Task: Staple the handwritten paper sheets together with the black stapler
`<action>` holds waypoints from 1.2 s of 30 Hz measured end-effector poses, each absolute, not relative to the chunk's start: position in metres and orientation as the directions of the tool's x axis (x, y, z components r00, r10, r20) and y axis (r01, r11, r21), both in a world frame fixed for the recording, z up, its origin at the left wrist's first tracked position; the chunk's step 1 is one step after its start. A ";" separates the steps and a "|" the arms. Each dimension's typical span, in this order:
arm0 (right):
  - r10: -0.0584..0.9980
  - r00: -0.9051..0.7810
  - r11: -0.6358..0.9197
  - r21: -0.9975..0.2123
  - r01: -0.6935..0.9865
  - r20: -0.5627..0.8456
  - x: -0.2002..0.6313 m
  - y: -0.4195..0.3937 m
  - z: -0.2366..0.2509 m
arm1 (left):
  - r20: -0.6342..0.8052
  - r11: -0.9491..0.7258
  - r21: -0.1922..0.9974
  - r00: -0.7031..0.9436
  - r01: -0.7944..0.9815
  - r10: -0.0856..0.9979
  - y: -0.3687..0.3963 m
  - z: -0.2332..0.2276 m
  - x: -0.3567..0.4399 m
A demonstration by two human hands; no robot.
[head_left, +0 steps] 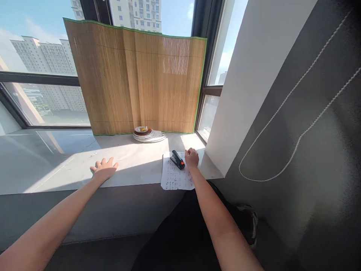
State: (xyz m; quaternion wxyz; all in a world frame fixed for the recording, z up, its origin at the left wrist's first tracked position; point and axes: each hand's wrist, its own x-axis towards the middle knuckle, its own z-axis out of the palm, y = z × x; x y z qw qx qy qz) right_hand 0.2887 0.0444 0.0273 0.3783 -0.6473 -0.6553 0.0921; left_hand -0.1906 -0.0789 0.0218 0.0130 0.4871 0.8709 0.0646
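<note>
Your right hand (192, 157) rests clenched on a printed sheet (175, 175) whose small writing is unreadable, lying at the windowsill's (56, 165) front edge near its right end, touching a black stapler (177, 159) whose long axis runs diagonally toward the far left, while your left hand (105, 168) lies released, flat on sunlit sill.

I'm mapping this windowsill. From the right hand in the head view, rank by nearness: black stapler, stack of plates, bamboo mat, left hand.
1. Black stapler with orange button, just left of the right hand, on the printed paper sheet.
2. Stack of round plates, behind and left.
3. Left hand flat on the sill, and the upright bamboo mat: too close to call.
</note>
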 end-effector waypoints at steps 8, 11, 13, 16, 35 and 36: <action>0.949 -0.002 0.113 -0.338 0.934 0.314 0.275 0.071 0.015 | 0.034 0.520 0.129 -0.528 0.844 0.848 -0.080 0.022 -0.189; 0.972 -0.052 0.122 -0.300 0.946 0.231 0.272 0.074 0.012 | 0.051 0.509 0.127 -0.518 0.851 0.854 -0.082 0.020 -0.188; 0.986 -0.062 0.105 -0.287 0.952 0.155 0.273 0.075 0.012 | 0.054 0.508 0.142 -0.519 0.849 0.853 -0.082 0.019 -0.187; 0.992 -0.088 0.108 -0.261 0.959 0.088 0.274 0.074 0.013 | 0.062 0.498 0.172 -0.514 0.850 0.855 -0.083 0.020 -0.187; 0.870 -0.483 0.474 -0.442 0.762 0.100 0.023 0.068 0.005 | 0.088 0.486 0.178 -0.506 0.856 0.858 -0.082 0.011 -0.192; 0.866 -0.490 0.480 -0.438 0.760 0.098 0.020 0.066 0.005 | 0.097 0.486 0.176 -0.506 0.856 0.857 -0.082 0.011 -0.192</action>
